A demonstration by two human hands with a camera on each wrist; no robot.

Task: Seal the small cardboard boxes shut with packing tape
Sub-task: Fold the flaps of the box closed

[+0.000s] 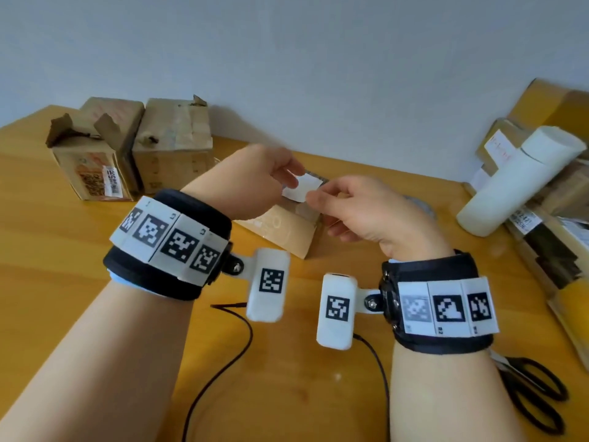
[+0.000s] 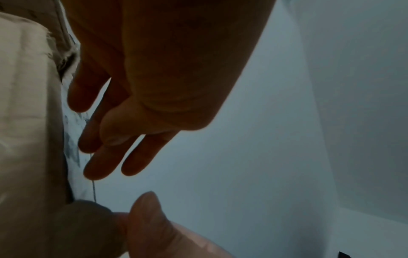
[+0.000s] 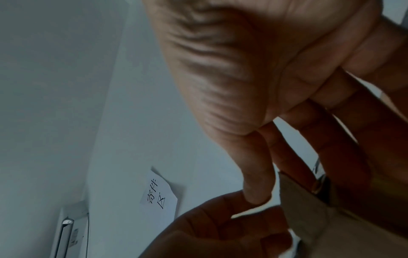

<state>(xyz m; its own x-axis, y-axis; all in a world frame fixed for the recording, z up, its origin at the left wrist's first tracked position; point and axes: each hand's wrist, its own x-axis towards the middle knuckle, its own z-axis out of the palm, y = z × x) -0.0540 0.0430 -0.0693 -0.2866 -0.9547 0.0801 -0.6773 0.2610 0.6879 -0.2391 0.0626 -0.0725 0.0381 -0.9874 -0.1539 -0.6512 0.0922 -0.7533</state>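
Both hands are seen from the head view: a small white slip (image 1: 301,187) is pinched between the left hand (image 1: 255,180) and right hand (image 1: 357,208), just above a cardboard box (image 1: 280,229) on the table (image 1: 287,362), mid-scene. Left wrist view: fingers loosely spread beside cardboard. Right wrist view: a cardboard flap (image 3: 309,209) is touched by the fingers, pretty dim tbh.

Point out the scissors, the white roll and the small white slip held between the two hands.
scissors (image 1: 538,393): head view, on the black handle loops at the table's right edge.
white roll (image 1: 513,186): head view, on its side wall, mid-length.
white slip (image 1: 302,187): head view, on its bare face between the fingertips.
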